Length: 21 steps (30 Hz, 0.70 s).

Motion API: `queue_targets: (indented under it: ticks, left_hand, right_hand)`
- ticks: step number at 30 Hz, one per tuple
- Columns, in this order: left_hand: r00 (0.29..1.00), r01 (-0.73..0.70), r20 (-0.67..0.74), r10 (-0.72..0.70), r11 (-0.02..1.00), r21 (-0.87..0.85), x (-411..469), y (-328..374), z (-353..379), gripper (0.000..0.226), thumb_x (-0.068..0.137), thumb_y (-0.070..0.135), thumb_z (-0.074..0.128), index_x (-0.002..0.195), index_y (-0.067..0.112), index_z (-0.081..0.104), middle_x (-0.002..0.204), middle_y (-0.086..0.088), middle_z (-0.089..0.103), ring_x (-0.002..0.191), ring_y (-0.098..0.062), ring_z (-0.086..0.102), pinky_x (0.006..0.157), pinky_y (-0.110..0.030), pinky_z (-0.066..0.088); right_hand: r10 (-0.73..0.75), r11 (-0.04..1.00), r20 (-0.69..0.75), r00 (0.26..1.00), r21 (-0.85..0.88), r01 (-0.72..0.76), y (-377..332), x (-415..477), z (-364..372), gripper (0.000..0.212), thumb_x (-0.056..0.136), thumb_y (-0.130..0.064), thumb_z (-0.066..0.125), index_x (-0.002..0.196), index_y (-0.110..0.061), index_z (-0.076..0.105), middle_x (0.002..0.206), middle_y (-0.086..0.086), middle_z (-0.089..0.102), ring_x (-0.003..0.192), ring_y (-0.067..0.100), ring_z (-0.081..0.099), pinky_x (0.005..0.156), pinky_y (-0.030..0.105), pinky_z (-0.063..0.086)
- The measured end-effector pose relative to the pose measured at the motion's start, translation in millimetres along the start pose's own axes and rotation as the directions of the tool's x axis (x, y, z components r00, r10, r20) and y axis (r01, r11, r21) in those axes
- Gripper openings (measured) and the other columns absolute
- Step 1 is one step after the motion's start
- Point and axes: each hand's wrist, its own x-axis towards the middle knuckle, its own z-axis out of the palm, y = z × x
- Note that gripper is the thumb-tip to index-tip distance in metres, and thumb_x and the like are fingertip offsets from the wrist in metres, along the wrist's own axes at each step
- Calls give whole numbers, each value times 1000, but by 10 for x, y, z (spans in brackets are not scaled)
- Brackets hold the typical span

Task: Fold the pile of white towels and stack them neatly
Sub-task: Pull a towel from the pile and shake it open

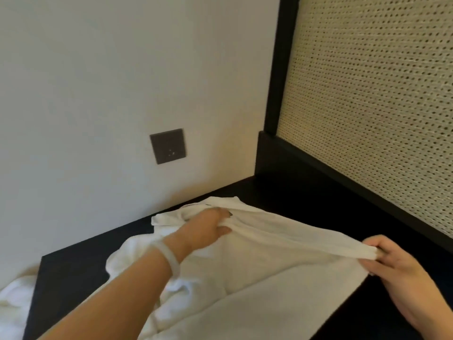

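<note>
Two bare hands hold one white towel (282, 241) stretched between them, low over a black table (73, 278). The left hand (208, 227) reaches forward, fingers curled into the towel's far end and gripping a bunch of soft cloth. A pale, smooth, round bangle (166, 256) sits on that wrist. The right hand (397, 266), nearer and at the right edge, pinches the gathered near end between thumb and curled fingers. Between the hands the top edge is pulled into a taut ridge, and the rest of the cloth slopes down from it in broad, smooth folds onto the table.

Under the left forearm lies a crumpled pile (132, 258) of white towels, lumpy and rumpled; more white cloth (12, 303) shows at the lower left corner, off the table.

Behind the table stands a plain cream wall (98, 82) with a dark square plate (168, 146) set in it. On the right rises a woven cane panel (367, 106), pale and dotted with small holes, in a black frame (282, 69).
</note>
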Motion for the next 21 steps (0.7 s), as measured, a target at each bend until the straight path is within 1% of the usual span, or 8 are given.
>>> queue_targets:
  ticks: [2, 3, 4, 6, 10, 13, 16, 21]
  left_hand:
    - [991, 20, 131, -12, 998, -55, 206, 40, -101, 41, 92, 39, 66, 126, 17, 61, 123, 1, 59, 114, -16, 53, 93, -23, 39]
    - [980, 40, 199, -23, 996, -85, 297, 41, -138, 36, 92, 41, 65, 119, 17, 65, 116, 2, 61, 107, -14, 55, 86, -23, 40]
    - [971, 58, 239, -29, 992, -115, 390, 31, -152, 28, 93, 42, 63, 108, 20, 69, 108, 3, 63, 99, -14, 57, 82, -25, 42]
    - [976, 51, 214, -32, 995, -81, 573, -27, -108, 21, 97, 39, 58, 89, 22, 69, 93, 4, 62, 89, -15, 58, 83, -30, 42]
    - [994, 0, 103, -27, 968, 249, 878, -123, 179, 23, 101, 32, 51, 107, 18, 69, 123, -1, 48, 118, -22, 44, 103, -34, 35]
    - [983, -98, 181, 31, 921, 377, 960, -132, 326, 30, 103, 33, 46, 122, 23, 68, 149, 6, 39, 140, -22, 29, 115, -36, 19]
    - [974, -125, 223, 38, 911, 392, 982, -155, 363, 34, 105, 34, 42, 128, 25, 65, 157, 8, 32, 147, -18, 21, 120, -36, 9]
    - [935, -245, 342, 98, 875, 419, 1079, -191, 379, 33, 104, 32, 43, 130, 24, 62, 160, 10, 26, 148, -17, 17, 119, -41, 7]
  right_hand:
    - [13, 996, -62, 998, -88, -18, 95, 2, -37, 54, 55, -56, 85, 88, -18, 66, 84, 14, 63, 72, 16, 60, 58, 17, 47]
    - [4, 997, -99, 995, -81, -12, 138, 25, -48, 57, 54, -60, 85, 88, -19, 67, 86, 14, 64, 75, 17, 61, 64, 19, 49]
    - [6, 998, -135, 991, -63, -15, 142, 45, -23, 42, 65, -51, 84, 87, -20, 67, 89, 15, 65, 80, 20, 62, 73, 25, 50]
    - [-12, 997, -195, 981, -80, -4, 166, 127, 27, 6, 89, -14, 68, 87, -19, 67, 90, 13, 68, 90, 30, 63, 85, 40, 47]
    - [-30, 985, -269, 963, -173, -18, 191, 236, 109, 14, 93, -2, 60, 93, -15, 65, 84, -1, 71, 91, 24, 66, 78, 36, 47]
    - [-45, 984, -307, 951, -180, -11, 217, 287, 101, 13, 93, -2, 61, 93, -15, 65, 86, -5, 71, 89, 18, 66, 75, 31, 47]
    - [-42, 981, -303, 952, -191, -18, 221, 308, 91, 15, 92, -3, 62, 93, -17, 66, 89, -7, 71, 89, 12, 66, 75, 30, 47]
    - [-41, 980, -307, 951, -198, -22, 225, 315, 88, 15, 92, -2, 62, 93, -17, 66, 90, -9, 71, 86, 6, 67, 76, 29, 47]
